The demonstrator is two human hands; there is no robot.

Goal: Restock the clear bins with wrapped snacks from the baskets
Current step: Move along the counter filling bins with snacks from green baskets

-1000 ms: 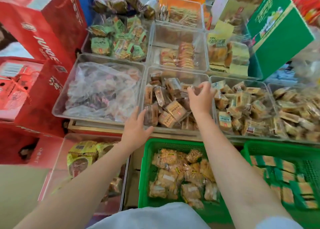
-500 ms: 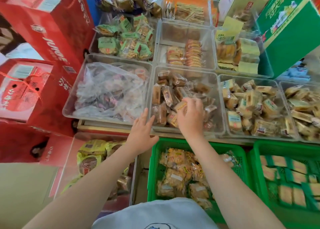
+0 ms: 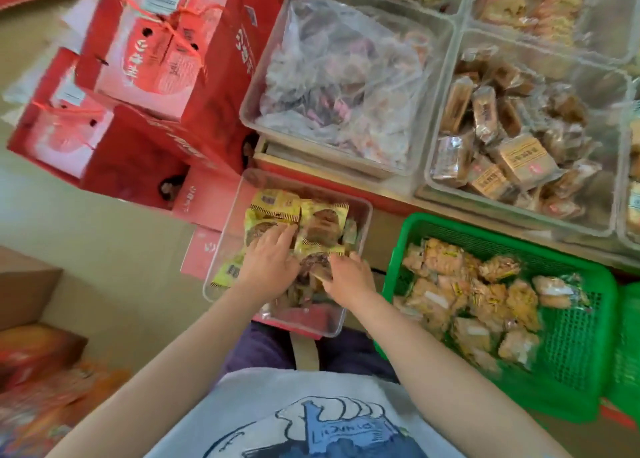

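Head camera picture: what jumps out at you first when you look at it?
Two bare arms reach down the middle: the left hand and right hand are both in a small clear bin of yellow-wrapped snacks. Right of it sits a bright green basket heaped with orange-brown packets. Big red gift boxes are stacked at upper left.

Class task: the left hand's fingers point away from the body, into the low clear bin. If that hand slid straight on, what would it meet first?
Probably the yellow-wrapped snacks just beyond the left hand, then the clear bin's far wall.
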